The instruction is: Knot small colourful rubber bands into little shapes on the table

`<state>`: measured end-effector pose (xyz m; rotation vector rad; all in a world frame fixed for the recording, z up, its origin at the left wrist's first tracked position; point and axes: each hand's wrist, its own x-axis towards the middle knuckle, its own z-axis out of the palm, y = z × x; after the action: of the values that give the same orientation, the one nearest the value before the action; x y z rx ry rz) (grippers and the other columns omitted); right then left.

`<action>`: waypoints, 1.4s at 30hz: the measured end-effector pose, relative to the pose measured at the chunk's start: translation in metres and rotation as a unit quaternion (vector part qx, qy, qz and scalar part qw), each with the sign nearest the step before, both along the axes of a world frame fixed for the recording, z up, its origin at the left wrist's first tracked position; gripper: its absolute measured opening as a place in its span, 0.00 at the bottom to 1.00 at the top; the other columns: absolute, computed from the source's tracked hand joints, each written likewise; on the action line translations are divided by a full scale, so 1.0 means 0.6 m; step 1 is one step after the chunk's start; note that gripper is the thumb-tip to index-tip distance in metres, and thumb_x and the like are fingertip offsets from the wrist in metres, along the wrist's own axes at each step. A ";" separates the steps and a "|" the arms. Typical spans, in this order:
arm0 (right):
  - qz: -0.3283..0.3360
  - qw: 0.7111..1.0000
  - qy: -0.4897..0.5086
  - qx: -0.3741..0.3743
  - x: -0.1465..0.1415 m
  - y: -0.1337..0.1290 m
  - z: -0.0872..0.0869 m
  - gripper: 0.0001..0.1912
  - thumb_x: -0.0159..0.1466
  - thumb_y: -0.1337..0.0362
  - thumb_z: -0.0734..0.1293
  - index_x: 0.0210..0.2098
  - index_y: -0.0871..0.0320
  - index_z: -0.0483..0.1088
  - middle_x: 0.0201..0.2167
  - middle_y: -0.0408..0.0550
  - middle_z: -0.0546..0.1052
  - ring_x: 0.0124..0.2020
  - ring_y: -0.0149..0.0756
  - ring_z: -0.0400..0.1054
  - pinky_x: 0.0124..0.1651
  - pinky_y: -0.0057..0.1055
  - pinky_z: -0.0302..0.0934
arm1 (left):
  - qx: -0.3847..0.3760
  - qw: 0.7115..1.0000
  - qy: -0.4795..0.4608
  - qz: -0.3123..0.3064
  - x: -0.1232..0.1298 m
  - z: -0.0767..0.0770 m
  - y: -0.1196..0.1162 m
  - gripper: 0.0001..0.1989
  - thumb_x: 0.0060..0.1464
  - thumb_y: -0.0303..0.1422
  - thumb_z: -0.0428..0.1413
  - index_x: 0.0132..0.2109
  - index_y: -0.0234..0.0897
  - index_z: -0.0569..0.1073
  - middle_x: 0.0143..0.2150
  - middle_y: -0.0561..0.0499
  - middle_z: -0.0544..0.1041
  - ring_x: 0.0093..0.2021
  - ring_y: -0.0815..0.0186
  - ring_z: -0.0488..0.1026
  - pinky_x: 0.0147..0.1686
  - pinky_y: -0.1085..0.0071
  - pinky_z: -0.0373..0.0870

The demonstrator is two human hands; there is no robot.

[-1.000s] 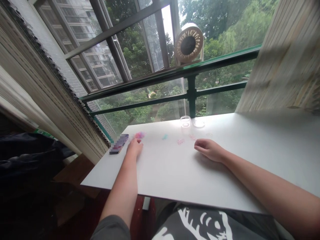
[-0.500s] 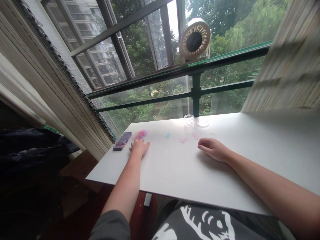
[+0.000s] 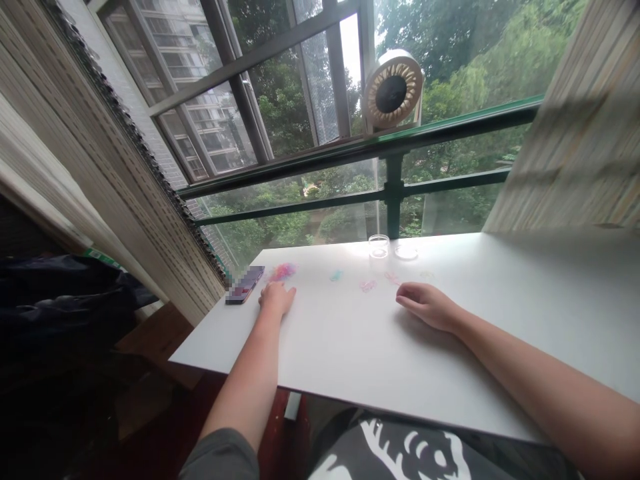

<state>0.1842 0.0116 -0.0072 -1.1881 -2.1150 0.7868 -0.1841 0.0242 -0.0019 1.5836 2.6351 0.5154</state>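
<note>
On the white table (image 3: 340, 333), my left hand (image 3: 277, 297) rests palm down just short of a small heap of pink, orange and purple elastic-like loops (image 3: 283, 271). Its thumb stands apart from the fingers, and nothing shows in it. My right hand (image 3: 425, 305) lies on its side, fingers loosely curled, with no object visible inside. Beyond its fingertips lie a pink cluster (image 3: 391, 277) and a faint yellowish one (image 3: 427, 275). Between the hands sit another pink cluster (image 3: 368, 286) and a teal one (image 3: 335, 275); their exact kind is too small to make out.
A phone (image 3: 246, 285) lies left of my left hand. At the back edge stand a clear round container (image 3: 379, 247) and a clear round lid-like disc (image 3: 407, 251). A fan (image 3: 393, 92) sits on the green railing (image 3: 460, 135); curtains hang at both sides.
The view has tilted slightly, so the scene sits a little lower. Both hands stay in nearly the same places on the table.
</note>
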 end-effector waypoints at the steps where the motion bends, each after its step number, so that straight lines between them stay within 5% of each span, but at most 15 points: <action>1: 0.000 1.000 0.000 0.001 0.000 0.000 0.000 0.12 0.58 0.56 0.60 0.27 0.57 0.66 0.20 0.42 0.67 0.23 0.31 0.58 0.27 0.28 0.54 | 0.009 1.000 -0.009 -0.003 -0.002 0.003 -0.001 0.24 0.47 0.43 0.55 0.51 0.38 0.72 0.54 0.39 0.71 0.53 0.49 0.67 0.50 0.58 0.64; 9: 0.002 1.000 -0.001 -0.003 -0.001 0.001 -0.001 0.11 0.58 0.57 0.59 0.27 0.58 0.66 0.22 0.42 0.68 0.23 0.31 0.59 0.27 0.28 0.54 | 0.110 0.991 -0.076 -0.001 -0.008 0.025 -0.014 0.16 0.45 0.37 0.58 0.43 0.37 0.77 0.41 0.44 0.79 0.42 0.58 0.74 0.44 0.66 0.68; 16: 0.003 1.000 0.005 -0.013 -0.002 -0.001 0.001 0.11 0.58 0.57 0.60 0.26 0.58 0.65 0.19 0.40 0.64 0.22 0.30 0.56 0.26 0.27 0.52 | 0.150 0.981 -0.119 -0.016 -0.003 0.021 -0.014 0.12 0.47 0.35 0.55 0.37 0.37 0.78 0.35 0.47 0.80 0.37 0.62 0.75 0.38 0.72 0.68; 32: 0.006 1.000 -0.001 -0.006 0.000 -0.002 0.004 0.10 0.58 0.58 0.60 0.27 0.58 0.65 0.20 0.40 0.65 0.22 0.29 0.56 0.27 0.27 0.52 | 0.002 0.995 -0.058 -0.079 0.006 0.005 -0.009 0.10 0.45 0.36 0.57 0.36 0.39 0.77 0.37 0.49 0.79 0.37 0.63 0.74 0.36 0.72 0.66; 42: 0.010 1.000 0.007 -0.001 -0.002 0.005 -0.002 0.09 0.58 0.60 0.60 0.26 0.59 0.65 0.18 0.39 0.63 0.22 0.29 0.56 0.26 0.27 0.51 | 0.006 0.991 -0.021 -0.133 0.042 0.010 -0.008 0.11 0.52 0.33 0.50 0.35 0.35 0.76 0.37 0.44 0.78 0.39 0.59 0.73 0.39 0.68 0.65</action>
<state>0.1830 0.0147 -0.0082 -1.1610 -2.1186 0.8052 -0.1587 0.0194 0.0040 1.8668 2.3426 0.5412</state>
